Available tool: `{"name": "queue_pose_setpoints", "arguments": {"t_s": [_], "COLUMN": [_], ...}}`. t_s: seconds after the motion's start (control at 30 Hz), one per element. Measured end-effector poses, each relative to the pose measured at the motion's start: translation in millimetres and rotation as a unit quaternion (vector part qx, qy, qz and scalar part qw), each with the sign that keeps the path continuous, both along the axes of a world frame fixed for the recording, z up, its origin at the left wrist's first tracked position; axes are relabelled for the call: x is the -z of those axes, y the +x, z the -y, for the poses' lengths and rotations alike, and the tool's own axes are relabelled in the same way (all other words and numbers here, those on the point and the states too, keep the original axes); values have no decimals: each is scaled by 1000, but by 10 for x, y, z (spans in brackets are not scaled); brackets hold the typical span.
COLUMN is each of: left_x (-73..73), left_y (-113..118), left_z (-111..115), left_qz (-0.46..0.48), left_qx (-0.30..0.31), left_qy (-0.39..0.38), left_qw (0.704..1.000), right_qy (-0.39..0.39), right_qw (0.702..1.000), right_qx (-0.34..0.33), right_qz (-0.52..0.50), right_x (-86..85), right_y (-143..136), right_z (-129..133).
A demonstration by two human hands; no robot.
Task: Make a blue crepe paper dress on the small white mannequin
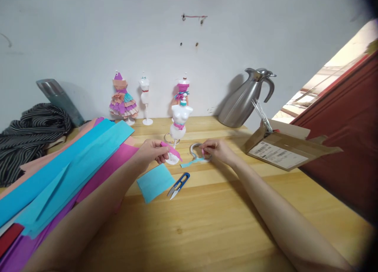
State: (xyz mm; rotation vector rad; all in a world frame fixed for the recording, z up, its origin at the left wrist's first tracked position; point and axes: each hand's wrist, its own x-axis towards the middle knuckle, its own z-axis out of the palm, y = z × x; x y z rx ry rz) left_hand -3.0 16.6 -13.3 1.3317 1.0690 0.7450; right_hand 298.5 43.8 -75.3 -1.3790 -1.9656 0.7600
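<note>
Between the thumb and fingers of my left hand is a pink crepe paper strip, in front of the stand of a white mini mannequin. That mannequin has a pink band at its waist and a teal one at its neck. My right hand is closed in a pinch, with a small pink paper piece at its fingertips. Just beside it lie a roll of tape and a narrow blue paper strip. Nearer to me are blue-handled thread snips and a folded light-blue paper piece.
Long crepe paper sheets cover the left side, near a striped cloth and a bottle. Along the wall stand a paper-dressed mannequin, other mannequins and a steel jug. An opened cardboard box sits right.
</note>
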Motion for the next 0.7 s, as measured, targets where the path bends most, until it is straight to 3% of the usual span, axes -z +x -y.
{"name": "queue_pose_setpoints", "arguments": {"t_s": [0.33, 0.57, 0.7], "left_x": [45, 20, 14], "left_y": [-3, 23, 43], "left_z": [-9, -5, 1], "left_qz": [0, -6, -8], "left_qx": [12, 5, 4], "left_qy": [4, -1, -3], "left_qw": [1000, 1000, 1000], "right_qy": [91, 199, 184], "right_qw": [977, 922, 928], "right_qx": [-156, -165, -139], "right_qz": [114, 289, 294], "right_x": [-105, -19, 8], "right_y": [-426, -441, -449], "right_z": [235, 221, 218]}}
